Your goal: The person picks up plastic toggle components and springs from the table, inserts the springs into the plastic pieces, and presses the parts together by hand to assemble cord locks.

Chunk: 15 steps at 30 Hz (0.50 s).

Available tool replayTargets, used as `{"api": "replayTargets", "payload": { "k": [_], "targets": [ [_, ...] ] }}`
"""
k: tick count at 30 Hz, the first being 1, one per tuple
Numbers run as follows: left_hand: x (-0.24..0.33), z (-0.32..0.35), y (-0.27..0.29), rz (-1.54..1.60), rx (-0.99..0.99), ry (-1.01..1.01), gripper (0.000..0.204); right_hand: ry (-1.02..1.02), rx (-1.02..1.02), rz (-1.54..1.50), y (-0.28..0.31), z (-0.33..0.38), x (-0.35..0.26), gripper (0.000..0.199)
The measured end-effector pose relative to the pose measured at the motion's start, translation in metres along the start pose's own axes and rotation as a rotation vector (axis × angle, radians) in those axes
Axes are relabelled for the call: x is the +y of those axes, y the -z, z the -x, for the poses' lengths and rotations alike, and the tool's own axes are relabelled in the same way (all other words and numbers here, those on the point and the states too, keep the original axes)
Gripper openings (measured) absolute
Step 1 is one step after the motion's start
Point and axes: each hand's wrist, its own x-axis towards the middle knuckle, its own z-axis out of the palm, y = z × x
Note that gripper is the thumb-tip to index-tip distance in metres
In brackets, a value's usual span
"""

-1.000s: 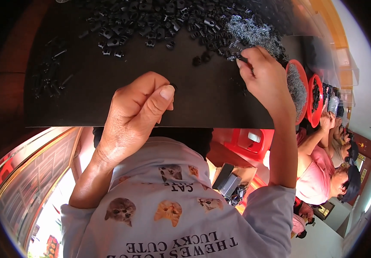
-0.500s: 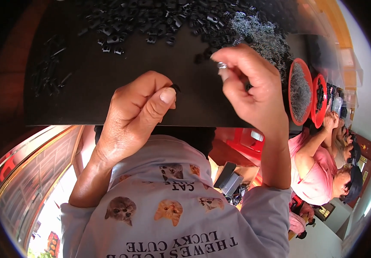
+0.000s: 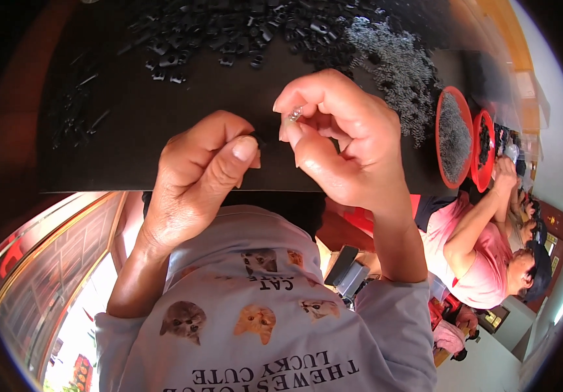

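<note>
My left hand [image 3: 196, 176] is closed over the black table [image 3: 112, 144], pinching a small black plastic part [image 3: 257, 138] between thumb and fingers. My right hand [image 3: 347, 153] is just to its right and holds a tiny metal spring [image 3: 294, 115] between thumb and forefinger, a short gap from the black part. A heap of small black parts [image 3: 229, 32] lies on the far side of the table. A heap of silvery springs [image 3: 392, 62] lies to the right of it.
Two red bowls stand at the table's right end, one with springs [image 3: 454, 137] and one with dark parts [image 3: 484, 150]. A person in a pink shirt [image 3: 474, 261] works beside them. A small loose cluster of black pieces [image 3: 76, 111] lies at the left.
My right hand has come back from the spring heap toward my left hand, with a spring pinched in its fingers. My left hand has stayed put.
</note>
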Motion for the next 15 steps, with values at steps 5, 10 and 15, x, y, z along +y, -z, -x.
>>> {"api": "replayTargets", "payload": {
  "k": [5,10,15],
  "targets": [
    [-0.001,0.003,0.001,-0.017,0.040,-0.033,0.024,0.056,0.062,0.151,-0.002,0.003,-0.008,0.022],
    [-0.001,0.005,0.002,0.022,0.022,-0.025,0.024,0.054,0.076,-0.064,-0.010,0.005,-0.003,0.010],
    [0.002,0.007,0.000,0.049,0.008,-0.006,0.025,-0.224,0.100,-0.333,-0.015,0.005,-0.016,0.013]
  ]
}}
